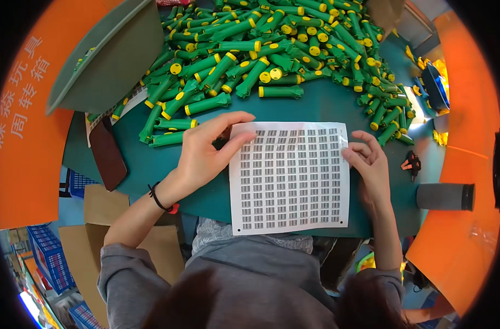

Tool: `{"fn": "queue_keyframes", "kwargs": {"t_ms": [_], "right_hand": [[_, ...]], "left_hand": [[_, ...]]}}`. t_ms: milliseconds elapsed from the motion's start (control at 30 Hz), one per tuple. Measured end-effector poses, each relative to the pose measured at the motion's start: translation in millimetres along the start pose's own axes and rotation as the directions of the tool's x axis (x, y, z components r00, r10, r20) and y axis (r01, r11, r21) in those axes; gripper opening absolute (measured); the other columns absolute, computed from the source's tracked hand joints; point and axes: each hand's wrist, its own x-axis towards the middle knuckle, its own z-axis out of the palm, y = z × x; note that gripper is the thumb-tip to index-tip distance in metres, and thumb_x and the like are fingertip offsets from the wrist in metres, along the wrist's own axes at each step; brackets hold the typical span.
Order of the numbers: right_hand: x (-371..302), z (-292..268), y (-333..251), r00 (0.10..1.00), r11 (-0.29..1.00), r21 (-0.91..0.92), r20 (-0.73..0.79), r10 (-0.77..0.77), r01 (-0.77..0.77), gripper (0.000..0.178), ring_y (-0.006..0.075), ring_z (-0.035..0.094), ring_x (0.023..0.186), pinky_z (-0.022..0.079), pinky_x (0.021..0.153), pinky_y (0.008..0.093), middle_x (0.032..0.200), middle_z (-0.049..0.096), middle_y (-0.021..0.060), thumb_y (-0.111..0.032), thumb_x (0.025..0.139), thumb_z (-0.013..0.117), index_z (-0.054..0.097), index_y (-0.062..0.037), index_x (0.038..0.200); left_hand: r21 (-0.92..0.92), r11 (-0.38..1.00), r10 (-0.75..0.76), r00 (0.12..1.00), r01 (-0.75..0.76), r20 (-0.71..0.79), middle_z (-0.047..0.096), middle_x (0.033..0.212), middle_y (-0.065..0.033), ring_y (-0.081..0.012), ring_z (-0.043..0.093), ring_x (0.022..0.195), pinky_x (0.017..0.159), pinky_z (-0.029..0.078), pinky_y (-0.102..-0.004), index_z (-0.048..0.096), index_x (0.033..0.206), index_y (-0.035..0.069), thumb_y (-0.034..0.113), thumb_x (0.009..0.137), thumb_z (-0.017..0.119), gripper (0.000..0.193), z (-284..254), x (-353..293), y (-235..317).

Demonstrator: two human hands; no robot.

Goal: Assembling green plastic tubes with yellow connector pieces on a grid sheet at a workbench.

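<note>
A white sheet of small printed barcode stickers (289, 181) is held up in front of me, over the near edge of the green table (321, 108). My left hand (205, 147) grips its upper left corner, thumb on the front and fingers partly behind. On the upper right edge, my right hand (371, 164) pinches the paper between thumb and fingers. The sheet bows slightly between the hands. Beyond it lies a big heap of green toy tubes with yellow ends (222, 66), several of them close to my left hand.
A grey-green basin (113, 66) tilts at the left, above a dark red phone-shaped object (108, 154). To the right are a grey tumbler (444, 197) and a small black-and-orange item (411, 163). An open cardboard box (80, 247) and a blue crate (51, 257) stand lower left.
</note>
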Motion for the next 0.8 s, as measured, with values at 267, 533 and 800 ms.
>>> {"fn": "queue_keyframes", "kwargs": {"t_ms": [267, 533, 800], "right_hand": [[-11.0, -5.8, 8.2, 0.996, 0.988, -0.131, -0.011, -0.089, 0.087, 0.018, 0.0061, 0.058, 0.082, 0.043, 0.077, 0.02, 0.089, 0.065, 0.0002, -0.01, 0.088, 0.073, 0.067, 0.0004, 0.102], [-17.5, -8.4, 0.6, 0.971, 0.962, 0.153, -0.113, -0.208, 0.224, 0.02, 0.0048, 0.059, 0.087, 0.045, 0.08, 0.0223, 0.097, 0.066, 0.0004, -0.017, 0.099, 0.062, 0.064, 0.0001, 0.11], [-36.7, -19.4, 14.3, 0.974, 0.881, 0.417, -0.056, -0.22, 0.223, 0.02, 0.0092, 0.067, 0.093, 0.054, 0.081, 0.0238, 0.108, 0.069, 0.0071, -0.016, 0.103, 0.055, 0.057, -0.0003, 0.115]], "left_hand": [[-0.254, 0.967, -0.029, 0.999, 0.02, -0.032, 0.073, 0.095, -0.0043, -0.0102, 0.069, 0.085, 0.075, 0.056, -0.0247, 0.068, 0.115, 0.003, 0.01, 0.087, 0.076, 0.03, 1.6, -1.9, 7.0], [0.357, 0.894, 0.373, 0.89, -0.27, -0.261, 0.067, 0.104, -0.0084, -0.017, 0.064, 0.087, 0.075, 0.053, -0.029, 0.061, 0.124, 0.005, 0.007, 0.083, 0.079, 0.045, 6.1, 3.5, 24.1], [0.089, 0.983, 0.176, 0.952, -0.159, -0.25, 0.066, 0.099, -0.0075, -0.0125, 0.064, 0.088, 0.08, 0.052, -0.0272, 0.055, 0.127, 0.001, 0.001, 0.086, 0.075, 0.046, 22.8, -23.2, 51.7]]}}
